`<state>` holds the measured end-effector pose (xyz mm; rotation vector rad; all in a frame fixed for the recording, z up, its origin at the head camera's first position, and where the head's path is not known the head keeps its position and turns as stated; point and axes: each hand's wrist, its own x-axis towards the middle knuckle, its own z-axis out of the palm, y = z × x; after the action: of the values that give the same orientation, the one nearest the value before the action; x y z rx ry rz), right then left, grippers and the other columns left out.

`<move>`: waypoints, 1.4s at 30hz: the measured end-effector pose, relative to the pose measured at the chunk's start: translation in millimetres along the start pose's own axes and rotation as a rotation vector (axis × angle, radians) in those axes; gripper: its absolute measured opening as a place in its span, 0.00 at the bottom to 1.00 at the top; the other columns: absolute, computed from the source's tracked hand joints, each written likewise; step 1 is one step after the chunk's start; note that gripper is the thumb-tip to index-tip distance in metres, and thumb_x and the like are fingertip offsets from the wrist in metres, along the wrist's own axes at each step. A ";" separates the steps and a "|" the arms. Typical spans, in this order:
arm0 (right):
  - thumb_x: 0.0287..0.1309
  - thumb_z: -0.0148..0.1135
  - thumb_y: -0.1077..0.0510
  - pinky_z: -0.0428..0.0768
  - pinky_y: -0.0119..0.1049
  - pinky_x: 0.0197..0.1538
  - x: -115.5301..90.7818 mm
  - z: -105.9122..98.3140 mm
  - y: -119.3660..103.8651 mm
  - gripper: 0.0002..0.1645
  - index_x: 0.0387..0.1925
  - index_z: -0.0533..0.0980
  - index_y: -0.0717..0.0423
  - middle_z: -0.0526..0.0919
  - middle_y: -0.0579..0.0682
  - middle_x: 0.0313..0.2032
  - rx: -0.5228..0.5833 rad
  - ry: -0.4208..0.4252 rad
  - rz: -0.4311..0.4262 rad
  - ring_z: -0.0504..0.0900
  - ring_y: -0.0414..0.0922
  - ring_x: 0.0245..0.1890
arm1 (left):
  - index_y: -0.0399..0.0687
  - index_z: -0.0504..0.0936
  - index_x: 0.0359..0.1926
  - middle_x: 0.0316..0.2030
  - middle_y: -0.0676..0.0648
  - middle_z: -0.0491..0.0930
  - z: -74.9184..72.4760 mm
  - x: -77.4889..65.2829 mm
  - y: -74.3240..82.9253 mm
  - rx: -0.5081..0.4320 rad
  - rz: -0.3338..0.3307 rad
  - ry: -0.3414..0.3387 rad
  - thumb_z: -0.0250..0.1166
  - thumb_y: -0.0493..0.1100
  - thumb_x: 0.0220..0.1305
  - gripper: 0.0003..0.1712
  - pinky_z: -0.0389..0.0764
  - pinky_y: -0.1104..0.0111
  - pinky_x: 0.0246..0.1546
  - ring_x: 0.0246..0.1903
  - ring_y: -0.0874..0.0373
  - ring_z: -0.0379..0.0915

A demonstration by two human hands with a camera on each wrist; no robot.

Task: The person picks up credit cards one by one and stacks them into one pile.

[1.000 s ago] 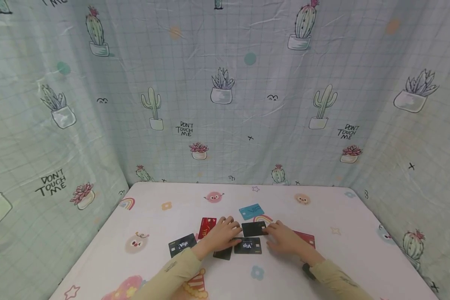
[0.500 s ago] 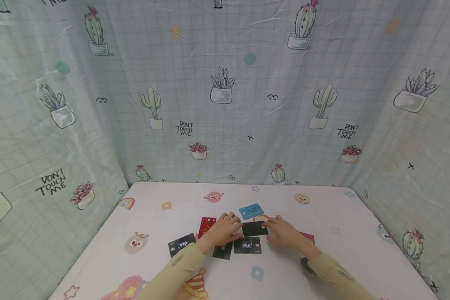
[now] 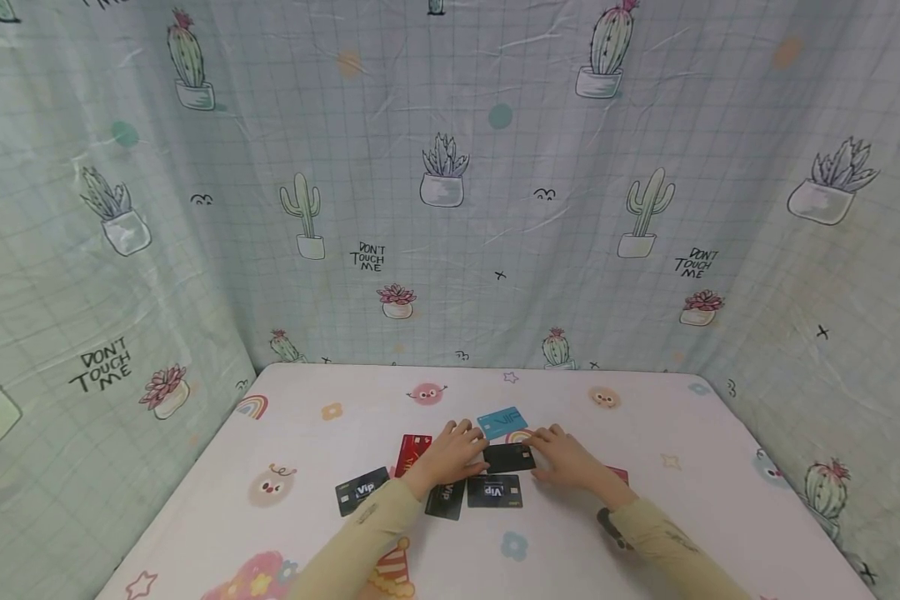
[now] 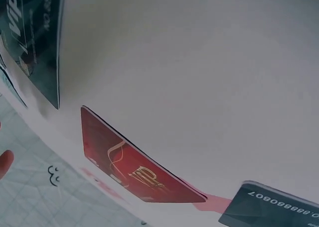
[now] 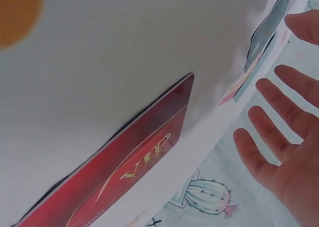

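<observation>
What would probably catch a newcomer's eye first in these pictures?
Probably the bright blue rectangular card, just beyond the black rectangular card between the left hand and right hand. Next, perhaps, the gold-lettered red rectangular card, large in the right wrist view. Behind the white printed table hangs a pale green cactus-print cloth.

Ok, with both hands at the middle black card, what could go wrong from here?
1. The middle black card lies very close to the level black Vip card on its near side, so a pull that way might overlap them.
2. The left hand partly covers the slanted black Vip card in the head view; lowering the palm could shift it.
3. The right hand and wrist hide most of the red VIP card there, so it might get nudged unseen.
</observation>
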<state>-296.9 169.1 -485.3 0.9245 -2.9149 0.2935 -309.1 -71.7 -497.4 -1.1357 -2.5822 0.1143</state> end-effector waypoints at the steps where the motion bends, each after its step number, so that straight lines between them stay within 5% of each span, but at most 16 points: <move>1: 0.45 0.65 0.50 0.72 0.45 0.44 0.7 0.5 0.4 0.29 0.50 0.72 0.56 0.74 0.51 0.46 0.003 -0.006 0.003 0.68 0.46 0.43 | 0.53 0.76 0.48 0.45 0.52 0.77 -0.1 0.6 0.1 0.000 -0.002 -0.005 0.56 0.58 0.58 0.21 0.69 0.63 0.49 0.46 0.57 0.66; 24: 0.45 0.66 0.50 0.67 0.48 0.46 13.1 9.8 0.8 0.30 0.53 0.70 0.51 0.73 0.50 0.54 0.037 -0.085 0.056 0.67 0.46 0.44 | 0.54 0.77 0.48 0.45 0.54 0.78 11.1 7.0 2.0 -0.001 -0.070 -0.085 0.54 0.61 0.58 0.23 0.69 0.57 0.52 0.47 0.58 0.67; 42: 0.45 0.65 0.47 0.67 0.42 0.39 18.1 17.1 5.9 0.26 0.47 0.73 0.50 0.76 0.47 0.44 -0.049 -0.020 -0.010 0.64 0.42 0.37 | 0.54 0.77 0.49 0.52 0.52 0.75 14.9 16.1 3.9 0.006 -0.075 -0.124 0.53 0.67 0.54 0.30 0.68 0.57 0.55 0.55 0.56 0.66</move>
<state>-315.2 160.2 -500.8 0.9394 -2.9203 0.2123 -321.3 -56.4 -508.1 -1.0587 -2.7279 0.1801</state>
